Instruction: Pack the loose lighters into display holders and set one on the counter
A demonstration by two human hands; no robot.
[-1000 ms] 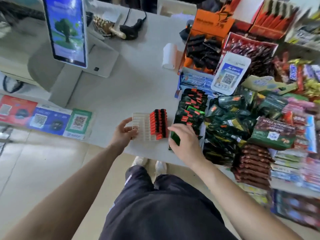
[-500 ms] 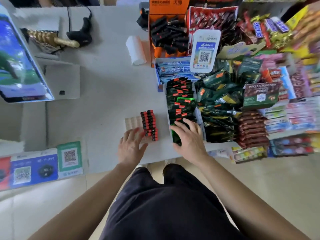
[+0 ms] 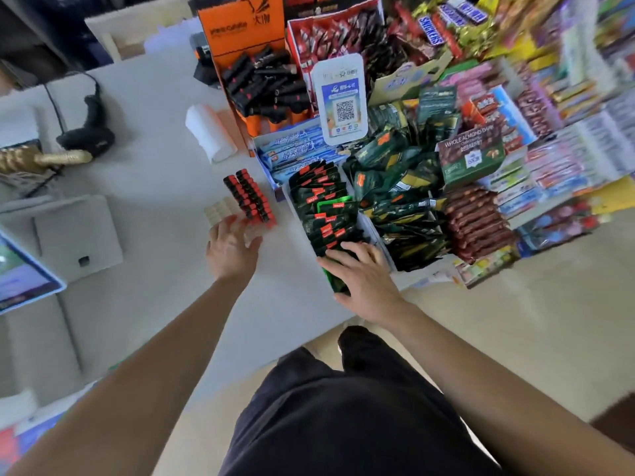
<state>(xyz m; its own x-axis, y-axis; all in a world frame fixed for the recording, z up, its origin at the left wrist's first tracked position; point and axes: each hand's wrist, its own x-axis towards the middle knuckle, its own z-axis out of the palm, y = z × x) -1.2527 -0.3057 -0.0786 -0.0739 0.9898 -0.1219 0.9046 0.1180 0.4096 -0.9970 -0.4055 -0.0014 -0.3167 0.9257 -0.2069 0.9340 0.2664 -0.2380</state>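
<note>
A pale slotted display holder (image 3: 220,209) lies flat on the white counter (image 3: 154,201). Two rows of black and red lighters (image 3: 250,195) fill its right part; its left slots show bare. My left hand (image 3: 231,248) hovers just in front of the holder with fingers spread, fingertips at its near edge. My right hand (image 3: 360,276) rests palm down on the near end of a box of dark green packets (image 3: 324,211). An orange box (image 3: 254,63) at the back holds a pile of loose black lighters (image 3: 266,84).
A QR payment stand (image 3: 342,97) and a white paper roll (image 3: 209,132) stand behind the holder. Snack and candy displays (image 3: 481,132) crowd the right. A barcode scanner (image 3: 87,128) and a screen terminal (image 3: 20,273) sit at left. The counter's front edge is near my legs.
The view has swung right and tilted. My left hand has drawn back from the holder's left edge to just in front of it. My right hand stays on the green packet box.
</note>
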